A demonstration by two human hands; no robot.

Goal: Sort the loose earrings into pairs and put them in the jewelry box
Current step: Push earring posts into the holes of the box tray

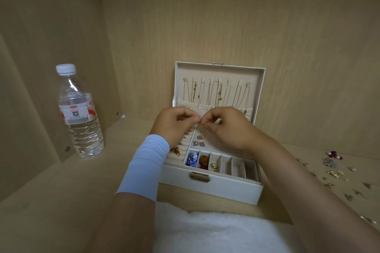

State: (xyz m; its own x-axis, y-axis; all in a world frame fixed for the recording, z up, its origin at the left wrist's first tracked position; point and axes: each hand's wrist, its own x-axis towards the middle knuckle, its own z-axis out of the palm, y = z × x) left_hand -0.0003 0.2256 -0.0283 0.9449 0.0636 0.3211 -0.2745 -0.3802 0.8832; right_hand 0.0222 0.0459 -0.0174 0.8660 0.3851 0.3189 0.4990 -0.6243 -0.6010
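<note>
A white jewelry box (226,188) stands open in front of me, its lid upright with thin necklaces hanging inside. Above its earring panel, my left hand (174,125) and my right hand (226,127) meet fingertip to fingertip, both pinching one tiny earring (200,122) that is mostly hidden. On the perforated panel sit a silver pair (199,143) and a small tan piece (199,137). Front compartments hold blue earrings (192,159), orange earrings (203,161) and gold earrings (214,166). Several loose earrings (335,172) lie scattered on the wood to the right.
A clear water bottle (79,113) with a white cap stands at the left near the side wall. Wooden walls close in behind and on the left. A white fluffy cloth (216,232) lies at the near edge below the box.
</note>
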